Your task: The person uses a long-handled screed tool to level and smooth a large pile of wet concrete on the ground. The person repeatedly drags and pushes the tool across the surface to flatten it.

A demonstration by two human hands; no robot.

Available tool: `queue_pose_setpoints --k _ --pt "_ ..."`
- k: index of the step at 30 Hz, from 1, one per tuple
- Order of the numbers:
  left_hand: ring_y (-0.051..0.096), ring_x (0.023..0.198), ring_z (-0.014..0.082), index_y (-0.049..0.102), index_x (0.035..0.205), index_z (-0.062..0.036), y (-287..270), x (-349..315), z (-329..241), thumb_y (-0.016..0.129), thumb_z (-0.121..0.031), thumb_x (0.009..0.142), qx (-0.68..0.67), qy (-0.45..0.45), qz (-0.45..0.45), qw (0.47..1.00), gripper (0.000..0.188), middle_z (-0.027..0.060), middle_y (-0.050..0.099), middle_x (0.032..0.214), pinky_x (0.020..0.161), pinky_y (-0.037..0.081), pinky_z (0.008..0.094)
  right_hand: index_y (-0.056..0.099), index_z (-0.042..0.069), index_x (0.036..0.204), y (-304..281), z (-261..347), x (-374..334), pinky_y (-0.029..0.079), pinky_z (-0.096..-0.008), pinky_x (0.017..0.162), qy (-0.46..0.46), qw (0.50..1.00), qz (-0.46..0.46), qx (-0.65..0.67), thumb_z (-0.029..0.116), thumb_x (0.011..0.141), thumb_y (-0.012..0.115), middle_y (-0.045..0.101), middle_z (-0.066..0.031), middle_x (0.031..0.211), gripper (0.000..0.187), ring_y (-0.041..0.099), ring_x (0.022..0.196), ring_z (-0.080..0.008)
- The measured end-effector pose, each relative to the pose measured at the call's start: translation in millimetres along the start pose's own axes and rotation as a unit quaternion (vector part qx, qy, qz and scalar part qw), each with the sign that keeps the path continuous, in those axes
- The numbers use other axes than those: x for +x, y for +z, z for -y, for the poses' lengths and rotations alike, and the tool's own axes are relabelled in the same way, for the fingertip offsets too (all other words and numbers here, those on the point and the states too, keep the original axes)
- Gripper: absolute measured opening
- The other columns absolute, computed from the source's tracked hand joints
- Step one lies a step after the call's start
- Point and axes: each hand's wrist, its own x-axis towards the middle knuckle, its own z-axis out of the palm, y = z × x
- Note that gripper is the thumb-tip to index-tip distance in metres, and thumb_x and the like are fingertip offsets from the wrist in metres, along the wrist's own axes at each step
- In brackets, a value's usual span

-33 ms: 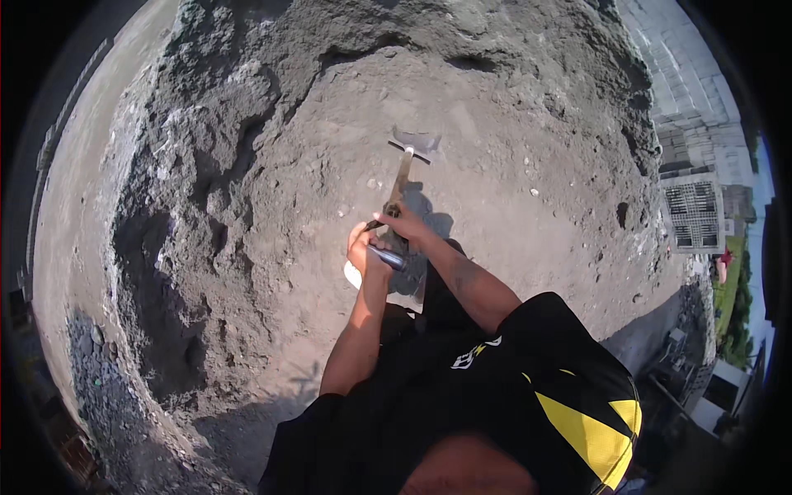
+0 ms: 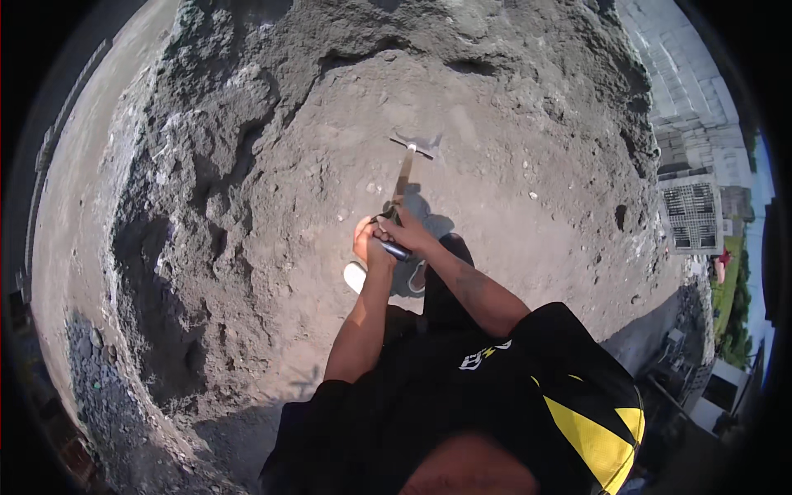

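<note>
A shovel [image 2: 403, 177] with a brown shaft slants away from me. Its grey blade [image 2: 425, 147] rests against the dirt ahead, seen nearly edge-on. My left hand [image 2: 373, 243] is wrapped around the dark handle at the near end, and a shiny end of the handle sticks out beside the fingers. Just right of it, my right hand [image 2: 406, 229] is closed on the top of the shaft. The two hands touch or nearly touch. Part of the handle is hidden by the fingers.
A rough wall of earth [image 2: 223, 165] curves around the left and far sides of the dirt floor [image 2: 511, 239]. My shoes [image 2: 355, 276] stand below my hands. At right are a grey block wall [image 2: 693, 91] and a pale lattice crate [image 2: 691, 216]. Gravel [image 2: 95, 371] lies at far left.
Both hands have shifted slightly to the right, and the right-hand fingers sit closer to the left hand. The blade has tilted a little. My right shoe shows more beneath the handle.
</note>
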Motion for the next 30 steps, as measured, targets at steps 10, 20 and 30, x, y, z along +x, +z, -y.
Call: queue_pose_setpoints --k 10,20,30 --pt "0.049 0.064 0.0149 0.053 0.085 0.0002 114 78 74 0.049 0.001 0.068 0.115 -0.015 -0.073 0.991 0.017 0.0035 0.048 0.070 0.060 0.042 0.0255 0.060 0.008 0.101 -89 73 13 0.043 -0.0401 0.082 -0.091 0.921 -0.159 -0.344 0.044 0.087 0.040 0.062 -0.0181 0.088 0.043 0.058 0.086 -0.0349" --pt "0.054 0.054 0.0185 0.042 0.097 0.0003 115 102 89 0.047 0.001 0.073 0.192 -0.142 -0.031 0.970 0.024 0.0073 0.052 0.067 0.048 0.046 0.0277 0.049 0.004 0.112 -106 -13 50 0.041 -0.0448 0.081 -0.022 0.861 -0.199 -0.467 0.036 0.085 0.041 0.058 -0.0192 0.100 0.043 0.057 0.091 -0.0330" --pt "0.055 0.060 0.0217 0.045 0.086 -0.0053 -6 96 66 0.055 0.006 0.061 0.254 -0.118 -0.057 0.958 0.030 0.0088 0.054 0.069 0.055 0.046 0.0340 0.034 0.000 0.124 16 -71 -77 0.040 -0.0416 0.089 -0.079 0.918 -0.245 -0.301 0.028 0.083 0.052 0.042 -0.0255 0.121 0.053 0.046 0.107 -0.0387"
